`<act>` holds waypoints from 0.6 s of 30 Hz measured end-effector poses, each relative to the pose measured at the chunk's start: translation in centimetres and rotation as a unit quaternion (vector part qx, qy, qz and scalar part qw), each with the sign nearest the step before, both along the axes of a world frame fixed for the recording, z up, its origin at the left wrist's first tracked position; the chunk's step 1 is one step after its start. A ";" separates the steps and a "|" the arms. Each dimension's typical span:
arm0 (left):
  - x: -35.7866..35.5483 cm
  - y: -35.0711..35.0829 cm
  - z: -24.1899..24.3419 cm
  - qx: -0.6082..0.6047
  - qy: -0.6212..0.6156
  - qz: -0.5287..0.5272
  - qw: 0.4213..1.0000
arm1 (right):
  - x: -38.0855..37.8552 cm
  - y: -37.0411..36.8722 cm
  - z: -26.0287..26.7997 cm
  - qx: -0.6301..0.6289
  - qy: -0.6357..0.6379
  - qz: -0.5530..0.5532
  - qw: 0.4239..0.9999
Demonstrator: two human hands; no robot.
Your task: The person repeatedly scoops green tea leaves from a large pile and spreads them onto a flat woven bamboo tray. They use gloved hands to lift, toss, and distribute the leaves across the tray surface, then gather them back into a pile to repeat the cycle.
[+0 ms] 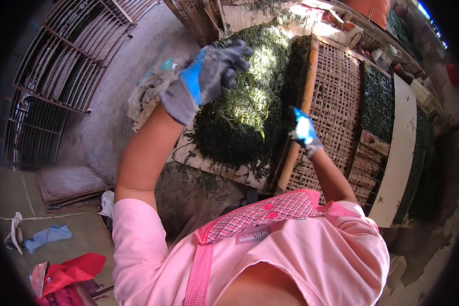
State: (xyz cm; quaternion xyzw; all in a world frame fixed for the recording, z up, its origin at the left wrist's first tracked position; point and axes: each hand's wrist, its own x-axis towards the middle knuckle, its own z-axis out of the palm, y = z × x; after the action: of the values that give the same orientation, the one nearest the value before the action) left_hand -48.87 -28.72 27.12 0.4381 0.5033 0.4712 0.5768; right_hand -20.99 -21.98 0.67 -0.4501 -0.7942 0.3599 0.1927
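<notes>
My left hand (210, 76), in a grey and blue coated work glove, is over the left side of a heap of green leaves (248, 91). Its fingers are spread and curve down toward the heap, with nothing seen in them. My right hand (304, 128), in a similar glove, is by the orange-brown pole (304, 95) along the edge of a woven bamboo tray (334, 95). Its fingers are partly hidden in shadow and glare, so whether it holds anything is unclear. Sunlight falls across the middle of the leaves.
Wheeled metal racks (80, 49) holding screens stand at the left, with a stack of flat mesh screens (72, 183) below. A pale board (396, 153) and dark leaves (378, 101) lie at the right. Pale crumpled plastic (145, 91) is beside the heap; a red cloth (76, 269) is at lower left.
</notes>
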 end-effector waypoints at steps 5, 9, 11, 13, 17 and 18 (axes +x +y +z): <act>8.5 -2.2 -6.2 -0.065 -0.085 -0.134 0.985 | 0.6 -5.7 9.2 -0.062 0.444 0.111 0.887; 17.4 -3.5 -19.2 0.258 0.087 -0.113 0.955 | 2.9 -6.1 9.3 -0.391 0.684 0.029 0.616; 22.8 -4.9 -20.5 -0.051 -0.175 -0.125 0.975 | 9.5 -4.7 4.4 -0.381 0.771 0.012 0.510; 27.9 -4.2 -18.4 -0.236 -0.050 -0.153 0.958 | 18.5 -3.2 0.2 -0.334 0.801 -0.025 0.497; 39.4 0.7 -20.5 -0.214 -0.014 -0.245 0.945 | 38.8 -1.0 -2.6 -0.324 0.757 -0.099 0.558; 42.4 2.3 -22.0 -0.177 0.008 -0.269 0.947 | 42.6 -0.3 -2.8 -0.315 0.752 -0.121 0.566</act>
State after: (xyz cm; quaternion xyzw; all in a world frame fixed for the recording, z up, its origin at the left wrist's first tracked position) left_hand -6.46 -26.38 5.12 0.4515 0.4464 0.1986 0.7466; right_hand 21.62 -22.27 -2.11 -0.1409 -0.1369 0.7693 0.6079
